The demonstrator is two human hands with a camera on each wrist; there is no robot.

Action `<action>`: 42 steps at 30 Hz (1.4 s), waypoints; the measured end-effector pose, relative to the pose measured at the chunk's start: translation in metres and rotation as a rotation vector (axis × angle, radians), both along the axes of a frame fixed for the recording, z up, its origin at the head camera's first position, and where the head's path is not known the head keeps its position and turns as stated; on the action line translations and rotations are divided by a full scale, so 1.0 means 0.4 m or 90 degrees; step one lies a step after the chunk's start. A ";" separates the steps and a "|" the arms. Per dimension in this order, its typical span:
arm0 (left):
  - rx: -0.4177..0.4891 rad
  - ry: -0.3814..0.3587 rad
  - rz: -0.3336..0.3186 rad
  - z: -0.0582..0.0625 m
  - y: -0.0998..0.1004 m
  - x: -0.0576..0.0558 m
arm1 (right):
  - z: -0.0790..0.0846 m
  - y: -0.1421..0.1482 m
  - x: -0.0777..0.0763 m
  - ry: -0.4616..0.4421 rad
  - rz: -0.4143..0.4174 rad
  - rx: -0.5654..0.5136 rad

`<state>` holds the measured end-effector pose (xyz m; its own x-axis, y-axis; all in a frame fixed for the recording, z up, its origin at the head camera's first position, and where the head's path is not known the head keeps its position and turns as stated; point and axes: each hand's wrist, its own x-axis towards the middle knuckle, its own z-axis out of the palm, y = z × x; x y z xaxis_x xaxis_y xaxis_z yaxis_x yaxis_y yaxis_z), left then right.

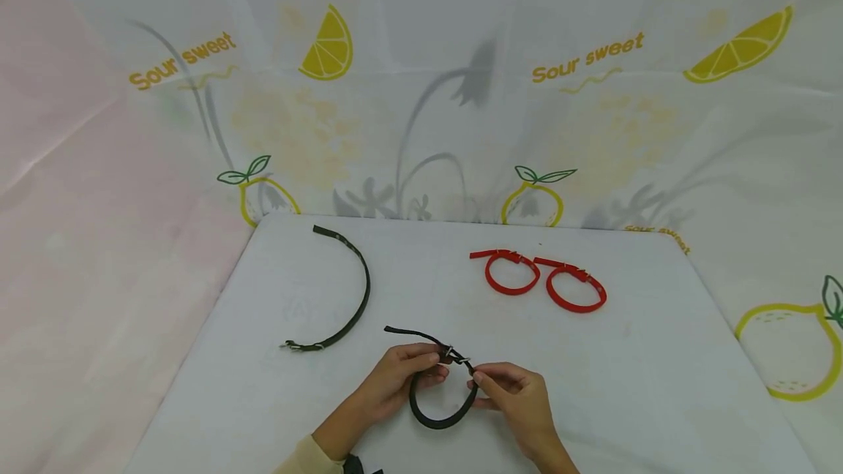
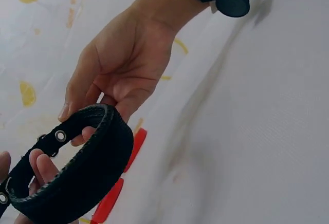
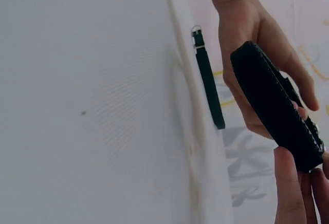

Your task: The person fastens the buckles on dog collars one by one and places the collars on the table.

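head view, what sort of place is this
Probably a makeshift tabletop work spot: a plain white table, a lemon-print backdrop behind it, and a looped black strap held in both hands.

White bench (image 1: 658, 386) spreads before you. On your left, dark strap (image 1: 367, 285) lies unfastened in curve bulging right, metal buckle (image 1: 290, 345) at end nearer you. Toward far edge, right of middle, you have two red collars (image 1: 512, 290) looped side by side, tails pointing left.

two dark collars (image 1: 367, 284), two red collars (image 1: 576, 308), one left hand (image 1: 394, 380), one right hand (image 1: 525, 397)
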<state>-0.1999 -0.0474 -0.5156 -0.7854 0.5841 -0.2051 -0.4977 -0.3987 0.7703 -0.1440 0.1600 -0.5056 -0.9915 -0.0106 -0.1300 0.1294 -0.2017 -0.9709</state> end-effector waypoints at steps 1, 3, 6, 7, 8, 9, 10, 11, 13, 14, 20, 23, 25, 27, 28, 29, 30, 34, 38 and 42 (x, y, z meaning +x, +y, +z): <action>-0.013 0.014 0.001 -0.004 -0.001 -0.001 | -0.002 0.003 0.000 0.015 -0.003 0.014; -0.038 0.037 0.004 -0.011 -0.005 -0.003 | -0.009 0.009 -0.001 0.048 -0.014 0.047; -0.065 0.064 0.008 -0.020 -0.010 -0.003 | -0.018 0.020 -0.003 0.074 -0.027 0.079; -0.071 0.069 0.012 -0.021 -0.012 -0.003 | -0.020 0.024 -0.003 0.079 -0.033 0.089; -0.076 0.071 0.018 -0.022 -0.014 -0.003 | -0.021 0.028 -0.004 0.092 -0.039 0.099; -0.081 0.075 0.024 -0.022 -0.017 -0.002 | -0.019 0.032 -0.005 0.088 -0.045 0.098; -0.085 0.080 0.029 -0.023 -0.020 -0.002 | -0.018 0.037 -0.005 0.096 -0.046 0.101; -0.089 0.081 0.033 -0.024 -0.022 -0.002 | -0.017 0.042 -0.005 0.109 -0.047 0.107; -0.092 0.084 0.038 -0.025 -0.027 -0.001 | -0.014 0.050 -0.005 0.117 -0.048 0.107; -0.092 0.085 0.038 -0.026 -0.029 -0.001 | -0.015 0.054 -0.005 0.125 -0.046 0.109; -0.084 0.090 0.036 -0.030 -0.031 0.000 | -0.020 0.061 -0.005 0.084 -0.027 0.098; -0.093 0.091 0.049 -0.032 -0.029 -0.002 | -0.018 0.061 -0.009 0.044 0.007 0.087; -0.101 0.095 0.060 -0.033 -0.026 -0.004 | -0.019 0.061 -0.013 0.015 0.032 0.093; -0.108 0.097 0.071 -0.035 -0.024 -0.006 | -0.023 0.061 -0.019 0.007 0.060 0.112; -0.113 0.098 0.076 -0.035 -0.022 -0.007 | -0.026 0.062 -0.022 0.003 0.074 0.123; -0.119 0.101 0.081 -0.036 -0.020 -0.009 | -0.028 0.063 -0.025 -0.006 0.083 0.133; -0.126 0.102 0.084 -0.036 -0.019 -0.010 | -0.031 0.064 -0.028 0.000 0.098 0.147; -0.154 0.106 0.090 -0.038 -0.013 -0.014 | -0.033 0.067 -0.044 0.000 0.120 0.206; -0.184 0.126 0.083 -0.031 -0.008 -0.014 | -0.016 0.060 -0.065 0.020 0.100 0.278; -0.222 0.161 0.070 -0.008 -0.003 -0.010 | 0.009 0.044 -0.088 0.055 0.091 0.289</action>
